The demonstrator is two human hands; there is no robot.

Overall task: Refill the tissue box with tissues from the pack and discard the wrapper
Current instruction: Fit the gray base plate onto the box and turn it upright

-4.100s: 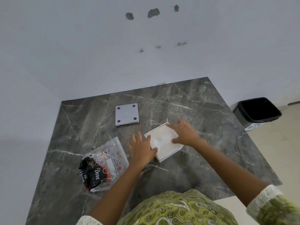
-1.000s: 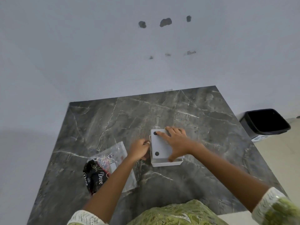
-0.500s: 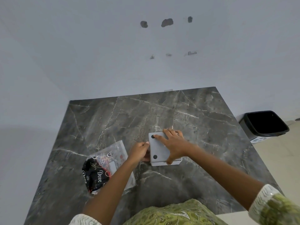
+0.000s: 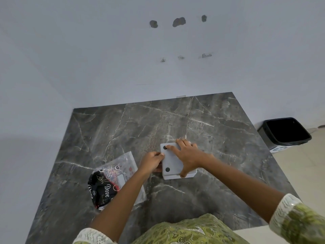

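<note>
Since the earlier frame, grey base plate (image 4: pixel 171 160) moved from upper surface (image 4: pixel 109 131) onto tissue box (image 4: pixel 189 174) at centre. My right hand (image 4: pixel 189 154) lies flat, fingers spread, pressing it; left hand (image 4: pixel 152 161) curled against its left edge. Empty wrapper (image 4: pixel 112 180) lower left; bin (image 4: pixel 284 132) far right.

Single head cam, wide-angle, worn on the person's head, looking fwd and steeply down over the dark marble counter (image 4: pixel 175 120). Close range: both forearms enter from the bottom edge. White wall (image 4: pixel 123 59) fills the upper half; black bin (image 4: pixel 284 132) on the floor at far right. No 2nd view.
</note>
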